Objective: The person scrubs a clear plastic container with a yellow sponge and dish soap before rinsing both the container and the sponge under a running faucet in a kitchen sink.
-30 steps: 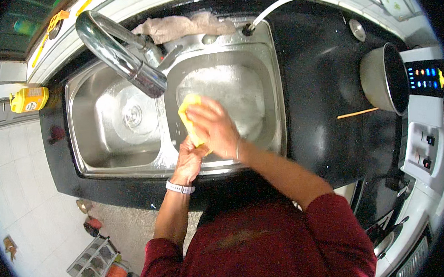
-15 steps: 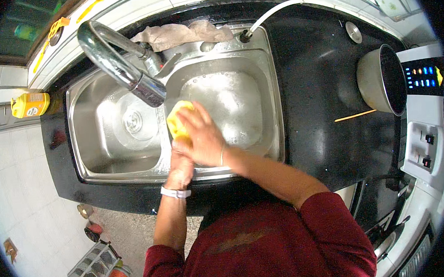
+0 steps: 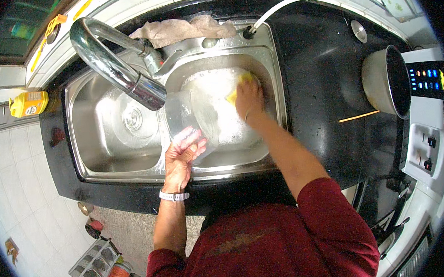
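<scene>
My left hand (image 3: 180, 156) grips a clear, see-through container (image 3: 183, 110) by its near end, at the divider and left part of the right basin (image 3: 269, 73). Its outline is faint against the steel, so I cannot make out its exact shape. Over the same basin, farther right, my right hand (image 3: 251, 101) is closed on a yellow sponge (image 3: 233, 97). Bits of yellow show beside and beyond the fingers, which are slightly blurred. The chrome faucet (image 3: 149, 92) arches over the divider, its spout just left of the container.
On the left is the second basin (image 3: 91, 142) with its drain. A grey-brown rag (image 3: 183, 32) lies behind the faucet, near a white hose (image 3: 279, 5). Right of the sink, the black counter (image 3: 316, 80) carries a pot (image 3: 383, 83) and a thin stick (image 3: 358, 116). A yellow jug (image 3: 28, 104) stands left.
My hands have come apart. The right hand has moved right and away with the sponge, over the right basin. In the left hand the clear container is now visible.
</scene>
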A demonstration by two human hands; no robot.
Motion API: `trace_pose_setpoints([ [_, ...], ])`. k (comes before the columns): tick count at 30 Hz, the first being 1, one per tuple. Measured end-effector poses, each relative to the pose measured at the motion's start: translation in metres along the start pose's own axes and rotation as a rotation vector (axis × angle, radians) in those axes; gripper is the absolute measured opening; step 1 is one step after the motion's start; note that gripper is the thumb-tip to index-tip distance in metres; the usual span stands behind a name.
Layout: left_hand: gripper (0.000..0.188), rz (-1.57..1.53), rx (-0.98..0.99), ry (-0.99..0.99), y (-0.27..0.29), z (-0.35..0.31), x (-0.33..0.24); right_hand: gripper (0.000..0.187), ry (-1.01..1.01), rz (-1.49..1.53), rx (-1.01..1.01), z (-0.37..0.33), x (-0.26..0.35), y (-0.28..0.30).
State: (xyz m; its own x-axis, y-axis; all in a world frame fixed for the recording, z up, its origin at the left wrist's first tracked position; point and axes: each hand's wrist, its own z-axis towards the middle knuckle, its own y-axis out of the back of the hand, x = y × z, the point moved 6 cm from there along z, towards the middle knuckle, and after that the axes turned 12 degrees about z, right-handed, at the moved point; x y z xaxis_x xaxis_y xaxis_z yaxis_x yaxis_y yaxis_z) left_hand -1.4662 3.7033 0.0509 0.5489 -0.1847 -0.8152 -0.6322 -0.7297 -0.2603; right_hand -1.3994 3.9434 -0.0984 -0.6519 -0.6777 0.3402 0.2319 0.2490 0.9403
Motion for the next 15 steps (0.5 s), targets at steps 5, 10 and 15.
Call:
trace_pose_setpoints([
  [5,0.044,0.021,0.009,0.026,0.000,0.004,0.001,0.029,0.201,0.083,0.524,-0.048,0.050,0.009],
  [10,0.051,0.030,0.025,0.058,-0.007,0.011,-0.011,0.021,-0.234,0.507,0.351,-0.003,-0.009,-0.011],
  [15,0.056,-0.037,0.037,-0.007,-0.016,0.015,-0.008,0.030,-0.196,1.250,0.420,-0.037,0.073,0.099],
])
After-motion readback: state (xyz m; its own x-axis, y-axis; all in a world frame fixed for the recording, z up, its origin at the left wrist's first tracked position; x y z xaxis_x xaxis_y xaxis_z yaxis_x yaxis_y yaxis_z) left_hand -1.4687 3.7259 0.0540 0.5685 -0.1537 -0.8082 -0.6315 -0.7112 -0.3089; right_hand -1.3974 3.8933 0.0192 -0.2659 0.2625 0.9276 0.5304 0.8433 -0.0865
